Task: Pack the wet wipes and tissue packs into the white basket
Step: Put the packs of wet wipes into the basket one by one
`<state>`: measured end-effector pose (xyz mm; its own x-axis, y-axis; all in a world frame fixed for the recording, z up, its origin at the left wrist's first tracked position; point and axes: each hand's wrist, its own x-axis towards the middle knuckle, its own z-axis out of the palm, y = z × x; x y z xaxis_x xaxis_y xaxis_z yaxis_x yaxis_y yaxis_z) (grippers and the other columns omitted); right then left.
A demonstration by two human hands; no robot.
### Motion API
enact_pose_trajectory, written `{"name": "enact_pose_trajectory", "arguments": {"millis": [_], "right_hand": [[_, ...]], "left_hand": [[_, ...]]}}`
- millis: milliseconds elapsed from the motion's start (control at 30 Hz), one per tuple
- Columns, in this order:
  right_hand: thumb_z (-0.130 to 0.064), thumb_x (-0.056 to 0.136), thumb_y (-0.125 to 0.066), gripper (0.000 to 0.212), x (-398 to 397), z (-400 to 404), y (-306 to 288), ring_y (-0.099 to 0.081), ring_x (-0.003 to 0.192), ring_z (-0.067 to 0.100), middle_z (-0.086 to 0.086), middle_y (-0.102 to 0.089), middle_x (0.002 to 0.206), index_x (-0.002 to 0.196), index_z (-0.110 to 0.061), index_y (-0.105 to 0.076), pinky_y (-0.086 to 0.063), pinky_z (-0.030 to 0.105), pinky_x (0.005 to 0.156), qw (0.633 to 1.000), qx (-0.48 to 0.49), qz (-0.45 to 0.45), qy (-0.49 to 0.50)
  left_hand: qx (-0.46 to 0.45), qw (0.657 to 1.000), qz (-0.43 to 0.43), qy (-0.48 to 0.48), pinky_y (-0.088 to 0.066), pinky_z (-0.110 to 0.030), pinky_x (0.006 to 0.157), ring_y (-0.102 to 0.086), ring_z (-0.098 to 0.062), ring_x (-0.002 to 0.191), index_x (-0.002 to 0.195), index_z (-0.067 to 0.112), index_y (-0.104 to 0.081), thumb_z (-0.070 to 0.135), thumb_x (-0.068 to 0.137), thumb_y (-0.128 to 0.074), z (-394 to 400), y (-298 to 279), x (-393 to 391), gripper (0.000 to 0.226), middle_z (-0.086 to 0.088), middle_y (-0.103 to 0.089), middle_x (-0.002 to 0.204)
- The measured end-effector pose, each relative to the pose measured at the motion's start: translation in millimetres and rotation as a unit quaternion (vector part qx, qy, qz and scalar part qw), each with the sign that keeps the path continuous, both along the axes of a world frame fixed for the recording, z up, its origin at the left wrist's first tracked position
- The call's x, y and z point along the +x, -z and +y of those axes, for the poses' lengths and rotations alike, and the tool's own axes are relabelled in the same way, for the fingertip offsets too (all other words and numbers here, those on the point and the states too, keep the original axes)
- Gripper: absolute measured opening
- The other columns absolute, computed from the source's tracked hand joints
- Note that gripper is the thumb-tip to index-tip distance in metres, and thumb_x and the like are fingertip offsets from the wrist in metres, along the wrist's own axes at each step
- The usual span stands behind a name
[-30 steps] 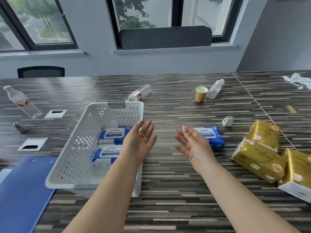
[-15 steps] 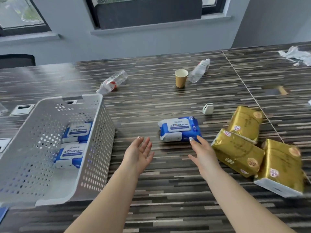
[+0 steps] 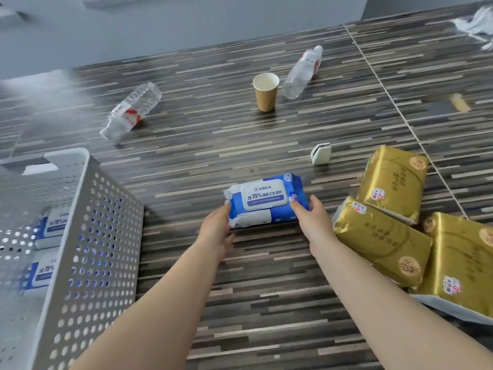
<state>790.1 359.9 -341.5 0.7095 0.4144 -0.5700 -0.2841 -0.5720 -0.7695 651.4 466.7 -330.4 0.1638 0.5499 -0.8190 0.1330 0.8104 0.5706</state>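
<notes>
A blue and white wet wipes pack (image 3: pixel 265 201) lies on the striped table in the middle. My left hand (image 3: pixel 217 231) grips its left end and my right hand (image 3: pixel 312 220) grips its right end. The white perforated basket (image 3: pixel 90 236) stands at the left; two more wet wipes packs (image 3: pixel 50 228) lie inside it, seen through the holes. Three gold tissue packs (image 3: pixel 381 241) lie in a cluster at the right, close to my right hand.
Beyond the pack stand a brown paper cup (image 3: pixel 265 90) and a small white clip-like object (image 3: pixel 320 154). Two clear plastic bottles (image 3: pixel 130 109) (image 3: pixel 302 70) lie on their sides farther back. Crumpled white plastic (image 3: pixel 477 25) sits at the far right corner.
Both hands moved forward from open in the air and closed on the two ends of the wet wipes pack. The view tilted down and to the right.
</notes>
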Motion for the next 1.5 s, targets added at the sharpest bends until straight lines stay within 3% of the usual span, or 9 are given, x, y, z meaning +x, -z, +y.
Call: {"name": "enact_pose_trajectory", "arguments": {"millis": [167,367,433,500,600,700,900,1267,1500], "right_hand": [[-0.035,0.093,-0.055,0.053,1,10,15,-0.053,0.114,0.019,0.004,-0.054,0.132,0.140,-0.017,-0.039,-0.047,0.033,0.088,1.000,0.003,-0.005,0.027],[-0.027,0.091,-0.060,0.047,-5,9,22,-0.059,0.112,0.022,0.007,-0.058,0.129,0.134,-0.016,-0.046,-0.053,0.043,0.092,0.994,0.029,0.043,0.091],[-0.019,0.088,-0.064,0.052,-12,3,19,-0.057,0.116,0.024,0.007,-0.056,0.130,0.136,-0.018,-0.044,-0.053,0.047,0.092,0.995,0.041,0.042,0.075],[-0.013,0.088,-0.064,0.054,-24,-6,15,-0.057,0.117,0.023,0.006,-0.057,0.130,0.137,-0.019,-0.044,-0.053,0.047,0.092,0.995,0.060,0.043,0.074],[-0.012,0.086,-0.066,0.059,-44,-20,10,-0.057,0.119,0.022,0.005,-0.056,0.132,0.139,-0.022,-0.042,-0.053,0.048,0.093,0.992,0.085,0.034,0.083],[-0.015,0.085,-0.067,0.061,-67,-33,-4,-0.058,0.117,0.021,0.003,-0.057,0.131,0.140,-0.025,-0.041,-0.053,0.048,0.092,0.987,0.121,0.042,0.097],[-0.025,0.094,-0.056,0.017,-85,-56,-55,-0.064,0.101,0.024,0.008,-0.067,0.108,0.109,-0.019,-0.060,-0.053,0.046,0.088,0.932,0.242,0.210,0.169],[-0.019,0.094,-0.055,0.007,-132,-88,-113,-0.063,0.104,0.026,0.010,-0.066,0.108,0.100,-0.022,-0.057,-0.055,0.048,0.084,0.935,0.291,0.182,0.084],[-0.018,0.097,-0.049,0.009,-155,-100,-128,-0.065,0.100,0.027,0.011,-0.066,0.107,0.100,-0.017,-0.057,-0.056,0.041,0.073,0.928,0.319,0.176,0.081]], "left_hand": [[0.033,0.998,0.023,0.054,-0.053,-0.034,0.075,-0.065,-0.018,0.083,0.107,0.017,-0.060,0.028,0.096,-0.053,11,12,19,0.016,0.000,-0.068,0.093],[0.052,0.998,0.029,0.010,-0.052,-0.041,0.092,-0.065,-0.027,0.094,0.089,0.017,-0.064,0.031,0.097,-0.050,6,20,17,0.021,-0.005,-0.070,0.097],[0.055,0.998,0.025,-0.012,-0.053,-0.038,0.079,-0.064,-0.023,0.085,0.085,0.021,-0.062,0.030,0.098,-0.048,1,14,12,0.022,-0.004,-0.069,0.094],[0.058,0.998,0.017,-0.022,-0.051,-0.032,0.066,-0.063,-0.018,0.078,0.092,0.018,-0.064,0.026,0.099,-0.046,-6,3,1,0.020,-0.003,-0.069,0.090],[0.083,0.996,0.015,-0.014,-0.057,-0.037,0.079,-0.067,-0.021,0.093,0.113,0.016,-0.064,0.024,0.099,-0.047,-16,-6,-19,0.023,-0.006,-0.072,0.103],[0.142,0.989,0.017,-0.030,-0.057,-0.039,0.082,-0.067,-0.022,0.096,0.115,0.013,-0.062,0.026,0.100,-0.046,-28,-21,-40,0.025,-0.008,-0.070,0.105],[0.249,0.968,-0.010,-0.037,-0.051,-0.033,0.069,-0.058,-0.017,0.076,0.087,0.013,-0.063,0.025,0.100,-0.042,-48,-56,-77,0.027,-0.007,-0.065,0.084],[0.315,0.943,-0.093,-0.063,-0.052,-0.033,0.068,-0.057,-0.014,0.068,0.084,0.012,-0.059,0.025,0.099,-0.049,-86,-120,-145,0.022,-0.004,-0.063,0.077],[0.344,0.933,-0.071,-0.081,-0.053,-0.035,0.071,-0.060,-0.018,0.072,0.085,0.012,-0.057,0.030,0.099,-0.048,-98,-134,-179,0.025,-0.007,-0.062,0.080]]}}
